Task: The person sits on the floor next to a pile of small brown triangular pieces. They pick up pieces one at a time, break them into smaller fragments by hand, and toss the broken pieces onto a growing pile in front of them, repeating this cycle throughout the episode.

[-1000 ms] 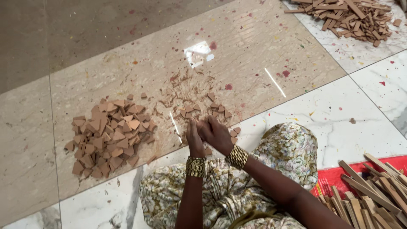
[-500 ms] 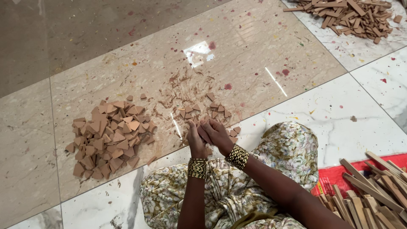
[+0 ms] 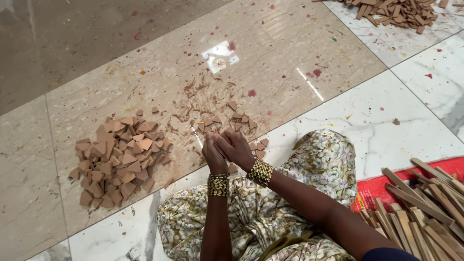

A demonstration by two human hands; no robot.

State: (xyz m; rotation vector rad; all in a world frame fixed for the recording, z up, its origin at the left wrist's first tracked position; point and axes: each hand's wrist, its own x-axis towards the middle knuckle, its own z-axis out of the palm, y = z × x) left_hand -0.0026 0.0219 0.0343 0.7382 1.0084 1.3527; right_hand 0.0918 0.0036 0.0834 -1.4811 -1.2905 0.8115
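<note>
— Where are your hands just now?

— Both are raised together in front of your lap, above the edge of the marble floor (image 3: pixel 396 111). Your left hand (image 3: pixel 213 155) and right hand (image 3: pixel 238 147) are pressed close, fingers curled inward toward each other, as though gripping something small between them. I cannot tell what it is — the fingers cover it — so whether either hand actually holds a piece stays unclear from this angle.

— And the pieces around you?

— Just beyond your fingertips lies a thin scatter of small brown triangular chips (image 3: pixel 237 121), with reddish dust and crumbs about them. Off to your left sits a much fuller heap of triangular pieces (image 3: pixel 118 157), heaped together and set apart from the scatter — that looks like sorting: loose bits fall near your hands, gathered ones are kept to one side.

— What do the pieces look like?

— Flat, matte, terracotta-brown, roughly triangular with clean edges, and fairly even in size.

— Anything else within reach?

— On your right, long brown wooden strips (image 3: pixel 425 203) lie fanned over a red sheet (image 3: pixel 377 188), close to your knee, which is covered in floral cloth (image 3: pixel 319 159). Keeping them on that side puts them near your right arm. A further pile of strips (image 3: pixel 391 12) sits well away at the top of the view. You wear a beaded gold bangle on each wrist.
</note>
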